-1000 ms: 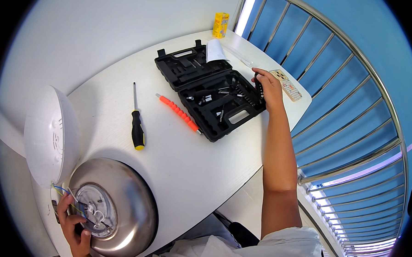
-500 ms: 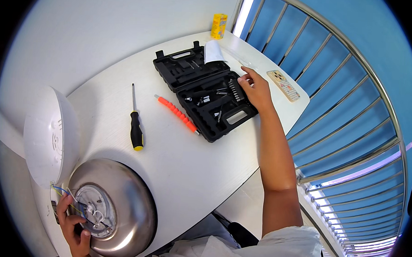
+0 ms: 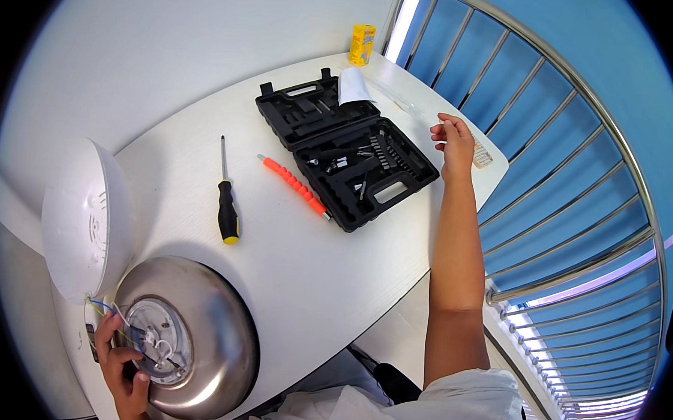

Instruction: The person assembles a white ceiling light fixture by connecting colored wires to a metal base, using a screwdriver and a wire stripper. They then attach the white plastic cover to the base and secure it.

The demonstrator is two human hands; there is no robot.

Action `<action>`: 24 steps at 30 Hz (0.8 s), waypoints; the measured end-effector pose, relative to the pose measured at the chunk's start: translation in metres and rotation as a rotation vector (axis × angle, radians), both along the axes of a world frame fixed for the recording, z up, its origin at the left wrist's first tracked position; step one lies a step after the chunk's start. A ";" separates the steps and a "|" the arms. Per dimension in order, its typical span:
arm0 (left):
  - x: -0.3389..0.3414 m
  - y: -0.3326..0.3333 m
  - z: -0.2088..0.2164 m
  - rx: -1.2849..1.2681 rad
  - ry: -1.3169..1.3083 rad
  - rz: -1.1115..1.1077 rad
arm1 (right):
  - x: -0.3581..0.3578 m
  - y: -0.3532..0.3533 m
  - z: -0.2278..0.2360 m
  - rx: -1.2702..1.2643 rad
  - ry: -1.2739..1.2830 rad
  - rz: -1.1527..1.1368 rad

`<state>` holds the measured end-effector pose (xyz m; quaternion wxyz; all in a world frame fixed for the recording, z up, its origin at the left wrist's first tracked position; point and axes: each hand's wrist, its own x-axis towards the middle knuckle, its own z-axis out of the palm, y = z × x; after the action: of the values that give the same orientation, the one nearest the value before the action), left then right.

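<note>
At the lower left, my left hand (image 3: 123, 369) curls its fingers at the near-left edge of a round brushed-metal lamp base (image 3: 222, 336). Thin blue, yellow-green and white wires (image 3: 105, 309) run past its index fingertip. My right hand (image 3: 455, 145) hovers beyond the right side of an opened black tool case (image 3: 350, 197), fingers loosely bent and apart, with nothing visible in them. Rows of small bits (image 3: 384, 152) and loose metal pieces lie in the case. Left of it are an orange flexible bit extension (image 3: 296, 186) and a black-and-yellow screwdriver (image 3: 228, 209).
A white dome lampshade (image 3: 77, 221) leans by the wall at left. A yellow box (image 3: 362, 45) stands at the table's (image 3: 304, 272) far end. White paper (image 3: 355, 87) rests on the case lid. A beige item (image 3: 482, 152) is partly behind my right hand. Metal railing (image 3: 555, 107) borders the right.
My right hand has moved right, off the case's bit rows, and its fingers have bent more. The left hand stays at the lamp base.
</note>
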<state>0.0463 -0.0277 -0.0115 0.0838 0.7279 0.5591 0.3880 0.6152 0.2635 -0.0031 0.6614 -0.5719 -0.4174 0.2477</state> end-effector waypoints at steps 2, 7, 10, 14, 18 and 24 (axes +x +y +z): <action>0.001 0.000 0.001 -0.002 0.005 -0.001 | -0.002 0.000 0.000 -0.006 -0.020 -0.020; 0.004 0.001 0.003 -0.004 0.005 -0.009 | 0.002 0.002 -0.003 -0.033 -0.049 -0.027; 0.005 0.001 0.004 -0.002 0.012 -0.013 | 0.005 0.007 -0.006 -0.037 -0.080 -0.055; 0.004 -0.003 0.006 0.000 0.013 -0.011 | 0.009 0.024 -0.019 0.019 -0.170 -0.085; 0.003 -0.003 0.015 0.017 0.008 -0.050 | 0.020 0.033 -0.031 0.043 -0.203 -0.067; 0.003 0.011 0.025 0.043 0.014 -0.178 | 0.007 0.009 -0.020 0.302 -0.438 -0.343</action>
<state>0.0497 -0.0163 0.0133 0.0985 0.7791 0.4844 0.3857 0.6223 0.2721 -0.0231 0.6653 -0.5690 -0.4795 -0.0615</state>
